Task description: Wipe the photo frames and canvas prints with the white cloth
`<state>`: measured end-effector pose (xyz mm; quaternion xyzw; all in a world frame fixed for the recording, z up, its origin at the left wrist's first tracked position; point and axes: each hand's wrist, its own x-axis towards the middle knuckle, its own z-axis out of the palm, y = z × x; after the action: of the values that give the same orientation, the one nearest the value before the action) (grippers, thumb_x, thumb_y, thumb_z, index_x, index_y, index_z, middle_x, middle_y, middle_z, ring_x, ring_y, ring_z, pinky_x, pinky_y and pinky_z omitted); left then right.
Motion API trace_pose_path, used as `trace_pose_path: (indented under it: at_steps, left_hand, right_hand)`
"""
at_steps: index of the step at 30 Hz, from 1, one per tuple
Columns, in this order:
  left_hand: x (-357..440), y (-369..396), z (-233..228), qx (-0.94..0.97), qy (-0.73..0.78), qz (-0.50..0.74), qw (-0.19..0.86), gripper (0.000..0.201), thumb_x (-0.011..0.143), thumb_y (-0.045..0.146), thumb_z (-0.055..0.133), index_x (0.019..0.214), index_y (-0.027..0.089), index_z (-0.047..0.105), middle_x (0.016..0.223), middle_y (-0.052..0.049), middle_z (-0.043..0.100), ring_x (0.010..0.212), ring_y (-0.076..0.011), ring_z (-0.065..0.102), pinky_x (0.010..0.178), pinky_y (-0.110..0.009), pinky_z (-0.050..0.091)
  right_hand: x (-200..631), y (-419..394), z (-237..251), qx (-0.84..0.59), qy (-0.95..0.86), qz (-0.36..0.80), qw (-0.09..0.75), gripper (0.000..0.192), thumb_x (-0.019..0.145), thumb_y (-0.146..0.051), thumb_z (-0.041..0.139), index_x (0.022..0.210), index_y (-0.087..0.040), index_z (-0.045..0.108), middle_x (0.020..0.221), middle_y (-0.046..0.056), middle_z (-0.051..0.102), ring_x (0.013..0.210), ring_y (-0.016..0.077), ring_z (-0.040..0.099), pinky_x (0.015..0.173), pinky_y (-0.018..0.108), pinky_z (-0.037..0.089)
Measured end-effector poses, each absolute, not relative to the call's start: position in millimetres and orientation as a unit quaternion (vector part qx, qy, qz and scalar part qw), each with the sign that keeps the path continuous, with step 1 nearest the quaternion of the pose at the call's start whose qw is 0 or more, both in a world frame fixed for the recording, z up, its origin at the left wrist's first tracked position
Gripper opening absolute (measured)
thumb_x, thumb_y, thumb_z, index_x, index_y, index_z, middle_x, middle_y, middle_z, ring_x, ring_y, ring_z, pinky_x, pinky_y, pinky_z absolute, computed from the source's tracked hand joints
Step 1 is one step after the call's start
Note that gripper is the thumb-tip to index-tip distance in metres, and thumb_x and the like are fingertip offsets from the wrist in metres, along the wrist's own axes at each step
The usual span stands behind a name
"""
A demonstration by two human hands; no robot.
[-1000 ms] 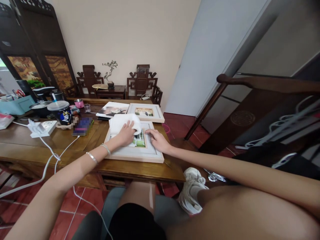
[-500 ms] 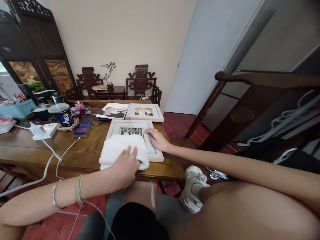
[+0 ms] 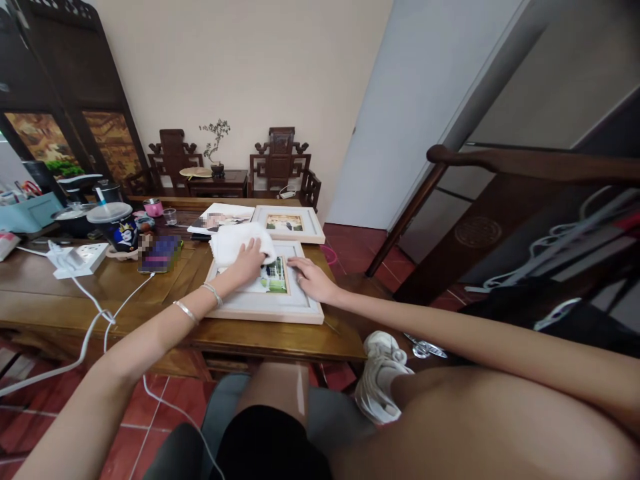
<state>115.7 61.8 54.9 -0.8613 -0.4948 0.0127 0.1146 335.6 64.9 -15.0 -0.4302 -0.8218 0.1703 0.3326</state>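
My left hand (image 3: pixel 249 261) presses a folded white towel (image 3: pixel 237 243) onto the upper part of a picture frame (image 3: pixel 280 308), its fingers spread over the cloth. The frame lies flat on the wooden table, pale with a wide white mat and a photo (image 3: pixel 276 279) in the middle. The towel and my left hand cover part of that photo. My right hand (image 3: pixel 311 277) rests on the right side of the frame, fingers stretched out, fingertips near the photo's right edge.
Behind lie a second picture frame (image 3: pixel 293 225) and a white-bordered print (image 3: pixel 220 217). Left of these stand a lidded cup (image 3: pixel 120 230), a phone (image 3: pixel 160 253) and a power strip (image 3: pixel 80 259) with trailing white cables. A wooden chair (image 3: pixel 475 227) stands at the right.
My left hand has slid the towel away from me, from the frame's near left corner to its far side. The photo's lower part now shows. My right hand stays on the frame.
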Motion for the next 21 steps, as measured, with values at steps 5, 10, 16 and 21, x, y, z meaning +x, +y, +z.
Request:
trace_pose_path:
  at_steps: [5, 10, 16, 21]
  left_hand:
    - [121, 10, 66, -0.894, -0.43, 0.07, 0.099, 0.033, 0.084, 0.004, 0.045, 0.107, 0.007, 0.069, 0.129, -0.024, 0.059, 0.118, -0.0342, 0.06, 0.093, -0.045, 0.053]
    - [128, -53, 87, -0.91, -0.399, 0.095, 0.06, 0.03, 0.086, 0.011, 0.049, 0.107, 0.01, 0.07, 0.118, -0.021, 0.066, 0.102, -0.0313, 0.068, 0.084, -0.041, 0.057]
    - [144, -29, 74, -0.915, -0.396, 0.053, 0.049, 0.038, 0.087, 0.008, 0.046, 0.122, 0.007, 0.062, 0.152, -0.027, 0.038, 0.145, -0.0396, 0.033, 0.11, -0.059, 0.038]
    - [161, 2, 67, -0.892, -0.446, 0.06, -0.027, 0.044, 0.089, 0.009, 0.043, 0.132, 0.01, 0.055, 0.163, -0.023, 0.018, 0.15, -0.0434, 0.016, 0.114, -0.068, 0.025]
  right_hand:
    - [336, 66, -18, -0.416, -0.821, 0.169, 0.352, 0.053, 0.072, -0.002, 0.048, 0.118, -0.019, 0.068, 0.134, 0.012, 0.062, 0.131, 0.0274, 0.05, 0.117, 0.055, 0.032]
    - [335, 65, -17, -0.426, -0.807, 0.181, 0.367, 0.049, 0.073, -0.003, 0.048, 0.114, -0.018, 0.07, 0.13, 0.012, 0.065, 0.129, 0.0264, 0.052, 0.117, 0.053, 0.033]
    - [327, 62, -13, -0.481, -0.703, 0.285, 0.439, 0.04, 0.077, -0.013, 0.047, 0.103, -0.025, 0.075, 0.118, 0.003, 0.072, 0.121, 0.0245, 0.059, 0.111, 0.047, 0.04]
    - [326, 60, -13, -0.477, -0.637, 0.364, 0.485, 0.047, 0.073, -0.015, 0.046, 0.112, -0.021, 0.073, 0.117, 0.005, 0.073, 0.116, 0.0251, 0.062, 0.107, 0.044, 0.044]
